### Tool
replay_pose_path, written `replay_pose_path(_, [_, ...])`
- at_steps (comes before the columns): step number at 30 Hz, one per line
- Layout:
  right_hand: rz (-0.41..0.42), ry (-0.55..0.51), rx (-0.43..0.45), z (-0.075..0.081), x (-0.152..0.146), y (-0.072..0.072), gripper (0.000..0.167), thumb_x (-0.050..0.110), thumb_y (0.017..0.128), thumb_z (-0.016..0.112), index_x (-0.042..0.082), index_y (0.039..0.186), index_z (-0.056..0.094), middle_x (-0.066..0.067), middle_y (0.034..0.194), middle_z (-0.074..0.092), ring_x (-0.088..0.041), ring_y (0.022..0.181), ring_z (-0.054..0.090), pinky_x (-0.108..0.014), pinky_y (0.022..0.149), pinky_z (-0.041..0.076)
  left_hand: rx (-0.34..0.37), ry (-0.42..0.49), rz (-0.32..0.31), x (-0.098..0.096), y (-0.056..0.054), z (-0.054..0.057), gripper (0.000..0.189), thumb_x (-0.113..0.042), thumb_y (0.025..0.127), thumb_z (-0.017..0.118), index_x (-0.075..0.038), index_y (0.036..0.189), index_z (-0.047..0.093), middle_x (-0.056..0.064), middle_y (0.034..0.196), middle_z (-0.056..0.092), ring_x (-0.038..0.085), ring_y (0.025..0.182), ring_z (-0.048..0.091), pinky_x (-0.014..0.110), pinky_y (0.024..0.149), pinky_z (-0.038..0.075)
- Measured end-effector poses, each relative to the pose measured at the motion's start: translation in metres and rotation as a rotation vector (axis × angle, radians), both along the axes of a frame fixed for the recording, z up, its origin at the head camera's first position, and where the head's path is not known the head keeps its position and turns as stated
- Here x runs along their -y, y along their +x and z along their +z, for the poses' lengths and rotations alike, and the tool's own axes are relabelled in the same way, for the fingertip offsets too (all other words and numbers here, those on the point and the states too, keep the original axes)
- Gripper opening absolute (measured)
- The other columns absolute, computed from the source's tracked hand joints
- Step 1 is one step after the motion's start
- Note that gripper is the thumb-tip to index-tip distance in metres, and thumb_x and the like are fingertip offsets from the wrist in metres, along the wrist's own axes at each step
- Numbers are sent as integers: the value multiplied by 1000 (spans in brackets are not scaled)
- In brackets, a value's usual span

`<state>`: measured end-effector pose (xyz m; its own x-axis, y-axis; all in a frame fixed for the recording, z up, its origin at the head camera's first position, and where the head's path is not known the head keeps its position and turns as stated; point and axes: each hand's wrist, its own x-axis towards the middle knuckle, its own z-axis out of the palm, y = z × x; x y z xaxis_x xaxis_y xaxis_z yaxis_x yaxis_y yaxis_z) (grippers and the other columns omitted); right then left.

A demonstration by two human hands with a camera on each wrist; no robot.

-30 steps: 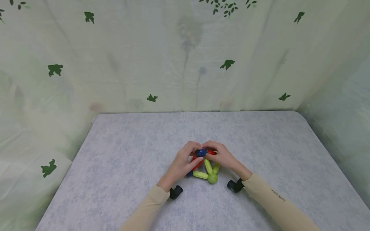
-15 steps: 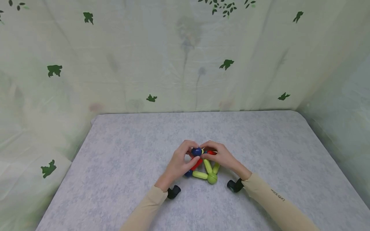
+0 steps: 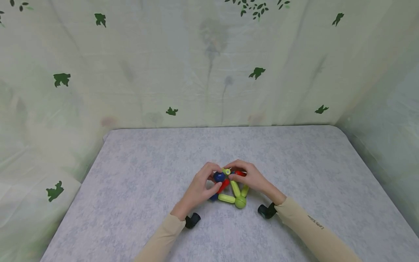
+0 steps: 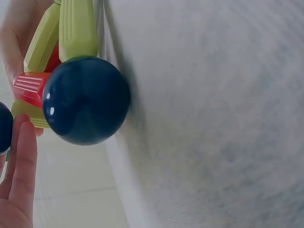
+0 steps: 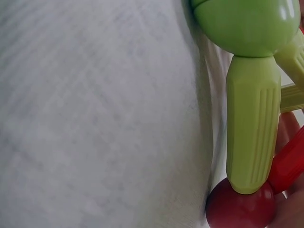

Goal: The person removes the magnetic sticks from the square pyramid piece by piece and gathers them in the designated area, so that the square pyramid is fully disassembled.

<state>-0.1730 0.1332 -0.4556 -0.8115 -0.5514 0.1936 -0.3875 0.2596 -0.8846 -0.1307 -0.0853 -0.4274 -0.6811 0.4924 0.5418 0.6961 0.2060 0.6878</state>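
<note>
In the head view my left hand (image 3: 196, 187) pinches a blue ball (image 3: 219, 177) between thumb and fingers. Beside it, the bare round end of a yellow-green magnetic rod (image 3: 228, 172) faces up. My right hand (image 3: 250, 178) grips the top of the magnetic stick-and-ball frame near that rod; its fingers partly hide the pieces there. The frame's red rod (image 3: 224, 185) slopes down to another blue ball (image 4: 85, 99), large in the left wrist view. A green ball (image 3: 240, 202) forms the front corner. The right wrist view shows a red ball (image 5: 242, 204) below a yellow-green rod (image 5: 253, 123).
The frame stands on a table with a mottled grey cloth (image 3: 157, 156). Behind hangs a pale curtain (image 3: 137, 72) with leaf prints. Black wrist cameras (image 3: 193, 221) stick out from both wrists above the cloth.
My left hand has moved left and slightly down with the blue ball, which has come away from the right hand's fingers. The yellow-green rod end is now exposed. The right hand stays in place.
</note>
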Motion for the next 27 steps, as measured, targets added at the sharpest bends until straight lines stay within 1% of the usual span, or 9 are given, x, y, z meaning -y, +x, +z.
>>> replay_pose_path(4, [14,-5,12,20,1,10,30,-1,92,61,-5,121,60,-17,118,60,-34,105,58,-47,90,47,27,-18,20,4,-8,-22,32,7,85,66,2,113,50,16,110,52,24,79,60,36,69,55])
replay_pose_path(6, [14,-3,20,27,0,14,30,-2,92,60,-6,122,59,-18,118,59,-36,108,57,-49,92,45,27,-26,34,6,-11,-27,33,5,86,66,-2,114,50,12,111,52,21,80,59,34,70,55])
replay_pose_path(7, [11,0,21,28,-1,15,30,-1,93,59,-7,122,59,-18,119,59,-37,109,56,-51,93,44,26,-32,41,8,-13,-29,34,4,86,66,-4,115,50,10,111,52,19,80,59,32,72,54])
replay_pose_path(10, [-13,16,23,17,-6,12,30,0,94,58,-5,123,58,-17,121,59,-35,111,55,-51,95,43,29,-42,64,13,-17,-31,33,1,88,66,-7,115,50,6,111,51,16,82,56,29,74,53])
replay_pose_path(14, [-42,24,38,-2,-13,7,31,4,94,59,-1,125,59,-14,123,59,-30,113,55,-44,95,45,43,-48,76,18,-21,-32,30,1,89,64,-8,115,50,4,110,51,16,85,54,28,74,52])
replay_pose_path(19, [-64,29,50,-7,-22,7,31,13,94,63,4,123,62,-8,121,60,-23,110,56,-34,89,48,39,-60,88,22,-24,-34,30,2,89,63,-6,115,50,5,111,51,18,89,54,29,73,53])
replay_pose_path(22, [-87,67,39,-6,-26,9,29,17,94,64,7,121,63,-4,117,61,-21,101,57,-30,82,48,35,-80,108,24,-26,-34,31,3,88,63,-5,116,51,5,113,51,18,91,55,29,73,53])
replay_pose_path(25, [-100,105,24,-6,-29,10,28,13,92,64,8,120,64,-4,115,61,-21,94,55,-30,75,46,41,-101,136,27,-28,-34,33,5,87,64,-5,116,51,5,115,52,17,92,55,29,73,53])
replay_pose_path(27, [-99,119,12,-6,-30,11,29,8,92,65,8,121,63,-5,115,61,-20,94,55,-30,74,45,46,-113,150,28,-30,-35,34,5,87,64,-6,116,52,5,115,52,17,92,55,28,73,53])
